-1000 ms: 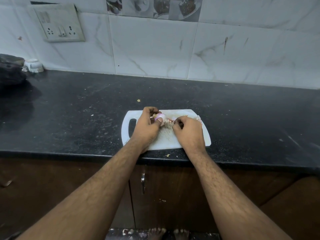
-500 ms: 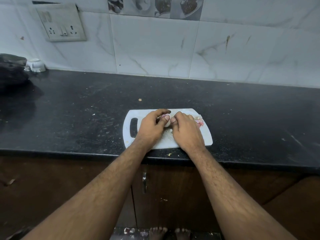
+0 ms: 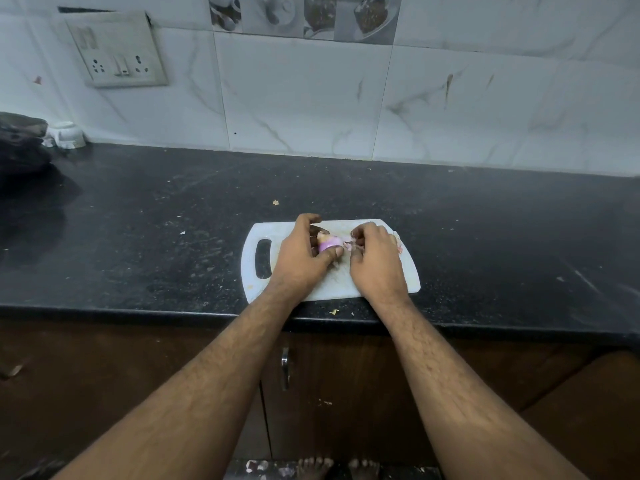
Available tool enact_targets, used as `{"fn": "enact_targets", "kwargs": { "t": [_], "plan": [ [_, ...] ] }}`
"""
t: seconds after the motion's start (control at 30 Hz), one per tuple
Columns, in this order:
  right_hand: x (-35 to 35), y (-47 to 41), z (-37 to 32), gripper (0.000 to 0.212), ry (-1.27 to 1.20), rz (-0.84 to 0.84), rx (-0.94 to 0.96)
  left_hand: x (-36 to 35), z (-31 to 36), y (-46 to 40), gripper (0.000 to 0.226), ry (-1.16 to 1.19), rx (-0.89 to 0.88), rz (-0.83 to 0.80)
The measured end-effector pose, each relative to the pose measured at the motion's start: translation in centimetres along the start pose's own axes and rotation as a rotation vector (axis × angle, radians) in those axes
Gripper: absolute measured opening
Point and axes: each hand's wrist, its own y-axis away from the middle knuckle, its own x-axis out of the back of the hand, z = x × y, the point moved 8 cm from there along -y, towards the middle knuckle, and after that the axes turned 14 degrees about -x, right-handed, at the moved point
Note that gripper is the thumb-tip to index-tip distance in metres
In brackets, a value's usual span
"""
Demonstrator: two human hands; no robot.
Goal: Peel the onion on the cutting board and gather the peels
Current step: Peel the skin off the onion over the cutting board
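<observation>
Onion (image 3: 328, 242) is gripped between the thumb and curled fingers of the left hand (image 3: 300, 252), over the middle of the cutting board (image 3: 256, 233). Purple flesh is exposed just beyond the thumb tip, so much skin is judged already off. A strip of peel (image 3: 348, 244) is pinched in the bent fingers of the right hand (image 3: 372, 256), just right of the onion; exact contact is too small to tell. More peels (image 3: 399, 244) are seen behind the right knuckles. The onion is judged small, light, firm, and slick where bared. The skin is judged thin, papery and easily torn, so it is best taken at a loose edge near the root end.
</observation>
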Motion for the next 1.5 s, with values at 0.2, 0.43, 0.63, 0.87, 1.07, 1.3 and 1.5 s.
{"fn": "enact_targets", "kwargs": {
  "t": [0.2,0.43,0.63,0.87,1.07,1.3,1.5],
  "plan": [
    [-0.4,0.0,-0.4,0.031,-0.110,-0.050,0.074,-0.5,-0.2,-0.2,0.066,-0.040,0.012,0.004],
    [0.3,0.0,0.3,0.018,-0.209,-0.068,-0.004,-1.0,0.4,-0.2,0.047,-0.102,-0.053,-0.086],
    [0.3,-0.2,0.5,0.014,-0.302,-0.086,-0.004,-1.3,-0.3,-0.1,0.039,0.023,-0.030,-0.161],
    [0.5,0.0,0.2,0.020,-0.371,-0.076,0.036,-1.5,-0.8,-0.1,0.033,0.101,-0.007,-0.156],
    [0.9,0.4,-0.4,0.021,-0.278,-0.017,0.123,-1.1,-0.6,-0.3,0.030,0.052,-0.029,-0.104],
    [1.1,0.9,-1.0,0.011,-0.222,0.014,0.180,-1.0,-0.1,-0.2,0.030,0.032,-0.062,-0.100],
    [1.0,0.7,-0.8,0.006,-0.229,0.014,0.133,-1.1,0.2,-0.3,0.029,-0.019,-0.097,-0.101]
  ]
}}
